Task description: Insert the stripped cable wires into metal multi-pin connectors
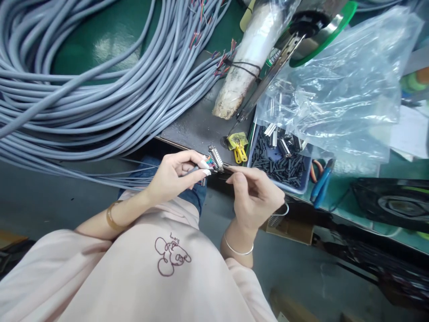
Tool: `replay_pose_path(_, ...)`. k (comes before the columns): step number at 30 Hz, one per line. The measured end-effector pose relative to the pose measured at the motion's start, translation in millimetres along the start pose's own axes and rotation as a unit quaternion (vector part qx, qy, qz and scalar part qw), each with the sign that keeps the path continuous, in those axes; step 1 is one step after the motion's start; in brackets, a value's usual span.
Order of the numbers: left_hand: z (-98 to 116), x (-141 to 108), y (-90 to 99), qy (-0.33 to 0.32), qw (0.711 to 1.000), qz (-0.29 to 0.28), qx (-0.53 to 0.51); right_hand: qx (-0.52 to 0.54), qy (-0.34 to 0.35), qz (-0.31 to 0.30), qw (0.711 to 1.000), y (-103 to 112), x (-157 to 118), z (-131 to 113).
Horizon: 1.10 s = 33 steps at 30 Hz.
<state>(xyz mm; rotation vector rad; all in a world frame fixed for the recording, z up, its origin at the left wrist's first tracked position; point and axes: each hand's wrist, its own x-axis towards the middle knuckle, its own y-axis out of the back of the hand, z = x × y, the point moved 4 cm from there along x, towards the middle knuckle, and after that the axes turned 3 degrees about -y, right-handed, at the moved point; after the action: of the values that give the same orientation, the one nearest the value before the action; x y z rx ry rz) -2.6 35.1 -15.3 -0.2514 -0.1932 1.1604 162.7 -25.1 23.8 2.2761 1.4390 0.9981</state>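
Near the bench's front edge, my left hand [177, 172] is closed in a pinch on a grey cable, right behind its coloured wires [209, 161]. Those wires run to a metal multi-pin D-sub connector [216, 157], tilted just beyond my left fingertips. On the other side, my right hand [256, 192] has thumb and forefinger pressed together beside the connector. Something thin and dark reaches from these fingers toward the connector; its kind is too small to make out. A yellow clip-like piece [239, 153] lies on the bench just past the connector.
Coiled grey cables [134, 98] with stripped ends cover the left. A soldering iron [268, 76] points down beside a plastic-wrapped roll [250, 53] and a solder reel [338, 33]. At right are a blue tray [303, 190] of black sleeves and connectors, a plastic bag [342, 85] and pliers [322, 183].
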Motion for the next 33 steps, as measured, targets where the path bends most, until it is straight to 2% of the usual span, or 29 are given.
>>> replay_pose_path(2,-1.5,2.5,0.8,0.038,0.999,-0.01,-0.034,-0.03,0.0,0.014,0.999,-1.7,-2.8,2.8)
replay_pose_path(7,-1.0,6.6,2.6,0.06,0.996,-0.016,-0.071,-0.074,0.055,-0.038,0.995,-10.8,-2.1,-5.0)
replay_pose_path(10,-1.2,6.8,2.1,0.048,0.996,-0.021,-0.07,-0.077,0.104,-0.073,0.989,-12.2,-0.7,-12.2)
replay_pose_path(13,-1.5,6.9,2.7,0.015,0.998,-0.017,-0.057,-0.036,0.136,-0.118,0.983,-12.6,-2.4,-14.8)
replay_pose_path(14,-1.7,7.0,3.1,0.007,0.999,-0.013,-0.052,-0.019,0.138,-0.114,0.984,-11.8,-2.9,-14.4)
replay_pose_path(15,-2.0,7.2,3.5,0.003,0.999,-0.009,-0.048,-0.002,0.134,-0.087,0.987,-9.7,-2.8,-13.4)
replay_pose_path(17,-2.8,7.9,3.6,0.012,0.999,-0.007,-0.045,0.032,0.112,0.026,0.993,-2.4,-2.2,-9.4)
replay_pose_path(19,-3.3,8.8,3.3,0.032,0.998,-0.008,-0.054,0.057,0.08,0.134,0.986,3.0,-2.9,-3.9)
replay_pose_path(21,-3.6,10.1,2.6,0.055,0.996,-0.008,-0.068,0.055,0.059,0.173,0.982,2.9,-3.9,0.0)
replay_pose_path(23,-3.8,11.7,1.6,0.074,0.994,-0.01,-0.082,0.031,0.061,0.147,0.987,-1.6,-4.8,0.8)
replay_pose_path(27,-3.4,15.8,-0.9,0.082,0.992,-0.011,-0.097,-0.032,0.101,0.052,0.993,-13.7,-8.6,-2.9)
replay_pose_path(33,-4.2,20.8,-2.4,0.063,0.995,-0.009,-0.076,0.027,0.021,-0.007,0.999,-20.2,-6.6,6.5)
